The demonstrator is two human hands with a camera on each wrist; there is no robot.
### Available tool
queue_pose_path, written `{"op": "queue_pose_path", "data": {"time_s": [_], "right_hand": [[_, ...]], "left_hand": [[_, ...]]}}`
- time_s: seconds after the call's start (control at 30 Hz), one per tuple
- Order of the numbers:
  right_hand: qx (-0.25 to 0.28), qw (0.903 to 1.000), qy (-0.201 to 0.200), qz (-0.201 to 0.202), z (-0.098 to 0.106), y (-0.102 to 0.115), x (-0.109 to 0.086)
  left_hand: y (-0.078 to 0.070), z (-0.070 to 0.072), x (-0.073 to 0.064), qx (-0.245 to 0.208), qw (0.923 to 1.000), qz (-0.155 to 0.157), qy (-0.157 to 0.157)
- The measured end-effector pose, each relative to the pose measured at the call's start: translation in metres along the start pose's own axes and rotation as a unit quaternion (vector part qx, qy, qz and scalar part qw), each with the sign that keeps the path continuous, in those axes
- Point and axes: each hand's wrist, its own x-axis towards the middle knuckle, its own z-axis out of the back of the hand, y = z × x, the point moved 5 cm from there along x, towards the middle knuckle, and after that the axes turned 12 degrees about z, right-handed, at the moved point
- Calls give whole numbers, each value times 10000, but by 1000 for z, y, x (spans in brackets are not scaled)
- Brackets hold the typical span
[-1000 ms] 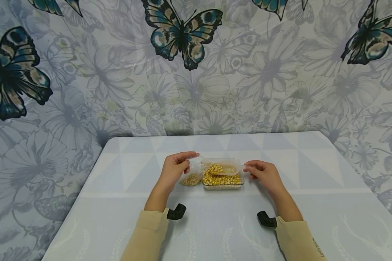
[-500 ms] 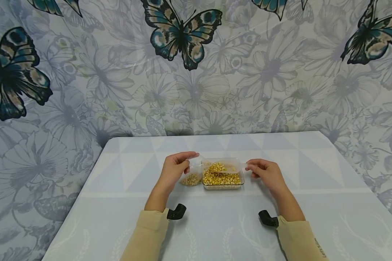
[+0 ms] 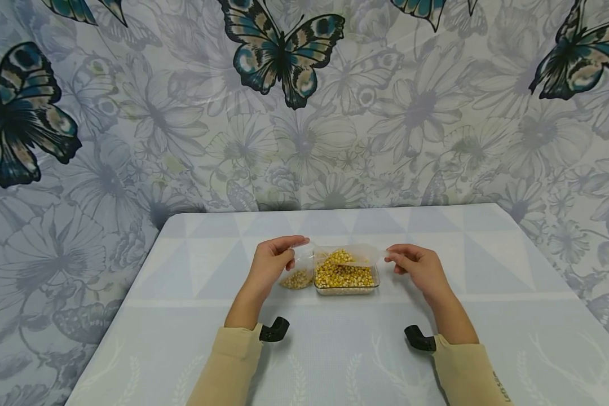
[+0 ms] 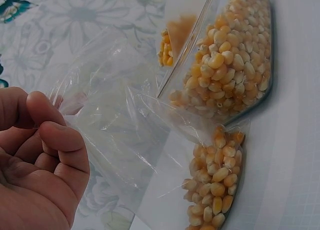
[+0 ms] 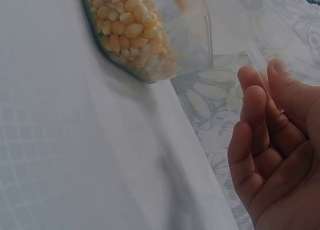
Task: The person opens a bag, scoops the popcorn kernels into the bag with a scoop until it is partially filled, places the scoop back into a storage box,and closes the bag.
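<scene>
My left hand (image 3: 271, 262) pinches the upper edge of a clear plastic bag (image 4: 120, 115) between thumb and fingers. Corn kernels (image 4: 215, 180) lie in the bag's bottom, which rests on the table left of a clear rectangular container (image 3: 347, 291). More yellow corn kernels (image 3: 342, 276) fill much of that container. My right hand (image 3: 416, 265), right of the container, pinches the thin handle of a translucent scoop (image 3: 367, 255). The scoop is tilted over the container, with kernels at its left end. Its exact shape is hard to make out.
The table (image 3: 345, 361) has a pale patterned cover. Behind it stands a wall covering (image 3: 304, 158) with flowers and butterflies. A black wrist mount (image 3: 274, 329) sticks out of the left sleeve, another black mount (image 3: 419, 338) out of the right.
My right hand has shifted slightly right and away from me, tilting the scoop. Fewer kernels show on the scoop and more in the container. My left hand and the bag stay in place.
</scene>
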Motion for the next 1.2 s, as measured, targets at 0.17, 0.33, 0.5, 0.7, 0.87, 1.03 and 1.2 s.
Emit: {"op": "queue_pose_path", "data": {"time_s": [0.17, 0.33, 0.5, 0.7, 0.87, 1.03, 1.2], "right_hand": [[0, 10000, -14, 84, 1, 2, 0], [2, 10000, -18, 92, 3, 5, -1], [28, 9999, -53, 87, 3, 8, -1], [96, 9996, -160, 225, 3, 12, -1], [166, 9990, -238, 345, 2, 16, -1], [173, 9980, -338, 497, 3, 20, -2], [130, 9974, -376, 599, 3, 24, -3]], "left_hand": [[1, 0, 1, -8, 10000, 7, -4], [0, 0, 1, 5, 10000, 24, -42], [1, 0, 1, 23, 10000, 24, -54], [0, 0, 0, 28, 10000, 3, -48], [1, 0, 1, 26, 10000, 25, -58], [1, 0, 1, 35, 10000, 47, -68], [0, -1, 0, 52, 10000, 3, -37]]}}
